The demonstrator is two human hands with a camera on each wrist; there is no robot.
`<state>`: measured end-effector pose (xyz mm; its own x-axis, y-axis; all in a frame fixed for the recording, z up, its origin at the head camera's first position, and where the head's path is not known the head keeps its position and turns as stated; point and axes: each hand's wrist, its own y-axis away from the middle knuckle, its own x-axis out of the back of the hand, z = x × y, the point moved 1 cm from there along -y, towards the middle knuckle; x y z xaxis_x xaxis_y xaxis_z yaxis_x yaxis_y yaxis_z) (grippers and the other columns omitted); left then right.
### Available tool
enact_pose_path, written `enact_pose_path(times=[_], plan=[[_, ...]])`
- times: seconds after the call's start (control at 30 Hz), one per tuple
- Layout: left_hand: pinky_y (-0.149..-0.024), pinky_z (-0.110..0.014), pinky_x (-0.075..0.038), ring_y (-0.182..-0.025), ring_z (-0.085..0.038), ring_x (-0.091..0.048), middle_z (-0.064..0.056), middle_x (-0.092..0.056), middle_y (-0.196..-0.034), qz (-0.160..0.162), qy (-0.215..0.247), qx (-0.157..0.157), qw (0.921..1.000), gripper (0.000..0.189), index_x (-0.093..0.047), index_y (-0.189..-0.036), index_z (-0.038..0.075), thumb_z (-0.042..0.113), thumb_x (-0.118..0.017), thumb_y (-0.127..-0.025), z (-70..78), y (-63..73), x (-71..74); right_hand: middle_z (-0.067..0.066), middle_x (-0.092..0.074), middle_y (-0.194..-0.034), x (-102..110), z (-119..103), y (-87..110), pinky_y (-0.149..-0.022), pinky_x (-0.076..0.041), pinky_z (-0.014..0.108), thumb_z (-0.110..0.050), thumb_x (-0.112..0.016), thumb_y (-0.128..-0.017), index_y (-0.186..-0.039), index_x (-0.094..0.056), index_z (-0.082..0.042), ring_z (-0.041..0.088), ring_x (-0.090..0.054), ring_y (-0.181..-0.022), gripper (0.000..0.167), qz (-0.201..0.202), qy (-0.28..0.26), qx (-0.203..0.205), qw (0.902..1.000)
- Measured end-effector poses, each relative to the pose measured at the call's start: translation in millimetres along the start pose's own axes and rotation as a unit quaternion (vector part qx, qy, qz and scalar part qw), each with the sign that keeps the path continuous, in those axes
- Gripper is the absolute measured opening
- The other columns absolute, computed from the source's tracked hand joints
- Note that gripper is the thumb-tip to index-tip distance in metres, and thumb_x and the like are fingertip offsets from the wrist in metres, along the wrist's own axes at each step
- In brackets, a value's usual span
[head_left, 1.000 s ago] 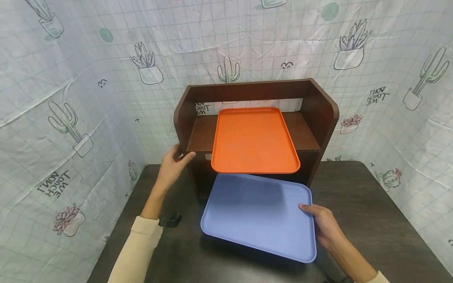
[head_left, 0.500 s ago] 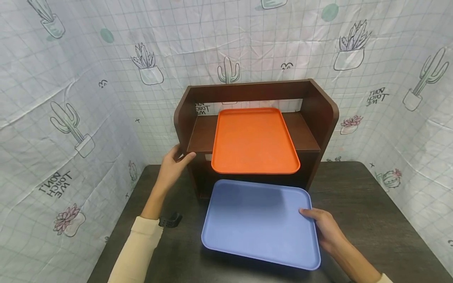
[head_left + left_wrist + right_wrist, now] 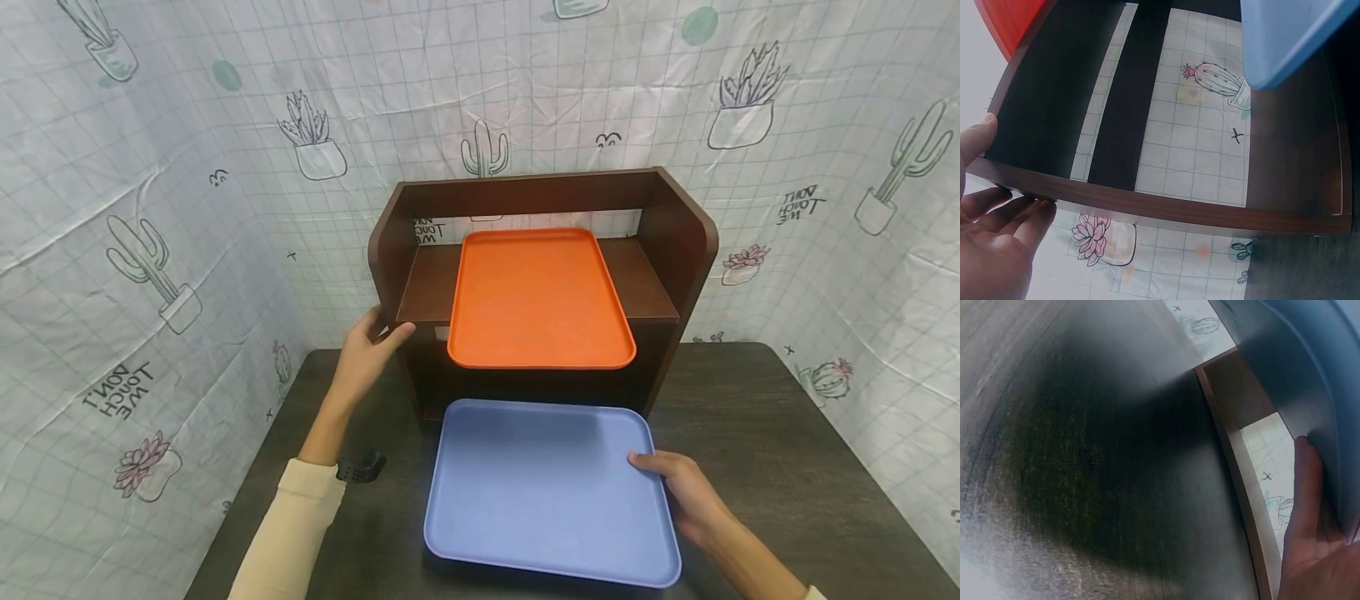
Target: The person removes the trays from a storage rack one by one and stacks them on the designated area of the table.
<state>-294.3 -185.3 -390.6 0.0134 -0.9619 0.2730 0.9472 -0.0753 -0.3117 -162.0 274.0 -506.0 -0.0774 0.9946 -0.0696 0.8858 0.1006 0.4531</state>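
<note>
My right hand (image 3: pixel 686 492) grips the right edge of a blue tray (image 3: pixel 551 492), thumb on top; the right wrist view shows fingers against the tray's underside. The tray is held above the table in front of a dark brown wooden shelf (image 3: pixel 678 233). My left hand (image 3: pixel 363 358) holds the shelf's left side panel, its thumb at the front edge and its other fingers on the outer face, as the left wrist view shows. An orange tray (image 3: pixel 540 300) lies on the upper shelf board, its front end jutting out past the board's edge.
The shelf stands on a dark wooden table (image 3: pixel 750 433). A white cloth (image 3: pixel 555 92) printed with a grid and cacti hangs behind and at both sides. Below the orange tray is the shelf's lower compartment (image 3: pixel 540 385). A dark band (image 3: pixel 362 467) is on my left wrist.
The blue tray has moved back toward me, away from the shelf's lower compartment, and turned slightly straighter, with my right hand on it. My left hand and the orange tray have stayed put.
</note>
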Motion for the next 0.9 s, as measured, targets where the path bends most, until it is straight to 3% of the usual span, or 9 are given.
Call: enact_pose_path(times=[0.3, 0.67, 0.9], plan=[[-0.121, -0.047, -0.048, -0.151, -0.029, -0.05, -0.013, -0.056, -0.158, -0.001, 0.003, 0.004, 1.0, 0.065, -0.052, -0.156, 0.008, 0.031, -0.077, -0.101, -0.9, -0.7, -0.8, -0.001, -0.08, -0.094, 2, 8, -2.0, -0.082, -0.065, 0.037, -0.026, -0.062, -0.107, -0.115, -0.071, -0.008, 0.017, -0.077, -0.09, 0.022, -0.036, -0.003, -0.002, 0.9993], [-0.121, -0.048, -0.049, -0.151, -0.03, -0.051, -0.013, -0.056, -0.158, 0.001, -0.009, 0.003, 1.0, 0.066, -0.052, -0.156, 0.009, 0.033, -0.078, -0.1, 1.5, -0.3, -0.4, -0.001, -0.079, -0.095, 2, 22, -5.5, -0.082, -0.065, 0.037, -0.025, -0.063, -0.106, -0.118, -0.069, -0.006, 0.017, -0.077, -0.09, 0.023, -0.043, -0.006, -0.014, 0.999], [-0.121, -0.048, -0.048, -0.151, -0.03, -0.05, -0.013, -0.055, -0.158, -0.001, -0.009, 0.008, 0.9999, 0.067, -0.052, -0.156, 0.009, 0.034, -0.078, -0.1, -0.8, -0.5, -0.2, -0.002, -0.079, -0.093, 2, 30, -7.7, -0.08, -0.065, 0.035, -0.023, -0.061, -0.107, -0.111, -0.068, -0.008, 0.015, -0.077, -0.088, 0.017, -0.053, -0.014, -0.015, 0.9984]])
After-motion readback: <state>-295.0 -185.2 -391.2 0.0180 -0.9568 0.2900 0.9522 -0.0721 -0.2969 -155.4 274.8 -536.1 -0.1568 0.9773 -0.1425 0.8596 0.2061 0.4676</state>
